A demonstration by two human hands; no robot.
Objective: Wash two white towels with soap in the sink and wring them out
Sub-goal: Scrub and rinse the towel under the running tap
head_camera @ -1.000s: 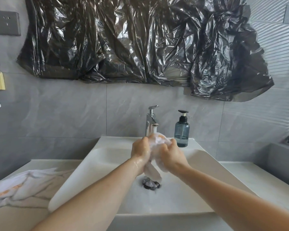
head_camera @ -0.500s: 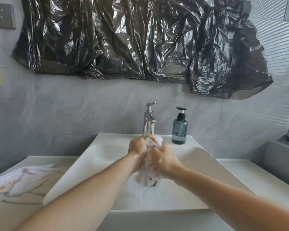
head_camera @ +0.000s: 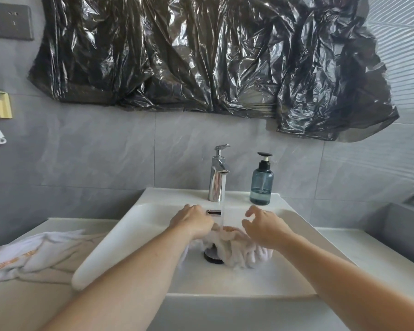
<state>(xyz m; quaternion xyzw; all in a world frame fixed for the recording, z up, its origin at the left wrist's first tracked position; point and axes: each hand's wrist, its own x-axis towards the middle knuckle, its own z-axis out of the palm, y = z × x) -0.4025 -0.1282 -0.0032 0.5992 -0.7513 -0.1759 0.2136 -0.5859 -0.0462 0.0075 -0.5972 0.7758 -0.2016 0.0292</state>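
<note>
A wet white towel [head_camera: 239,252] lies bunched in the white sink [head_camera: 101,259], partly over the drain [head_camera: 212,256]. Water runs from the chrome faucet [head_camera: 217,177] onto the towel's raised middle. My left hand [head_camera: 193,222] is on the towel's left side, fingers curled down into the cloth and gripping it. My right hand [head_camera: 265,228] hovers just above the towel's right side with spread, relaxed fingers, holding nothing. A second white towel [head_camera: 34,256] with orange lettering lies crumpled on the counter to the left of the sink.
A blue-grey soap pump bottle [head_camera: 261,185] stands on the sink's back ledge, right of the faucet. Black plastic sheeting [head_camera: 213,56] covers the wall above. A yellow holder [head_camera: 0,106] hangs at the far left wall. The counter [head_camera: 373,254] extends to the right.
Both hands squeezed the towel together in a raised bundle before. Now they have parted and dropped, the towel rests in the basin, and my right hand has let go.
</note>
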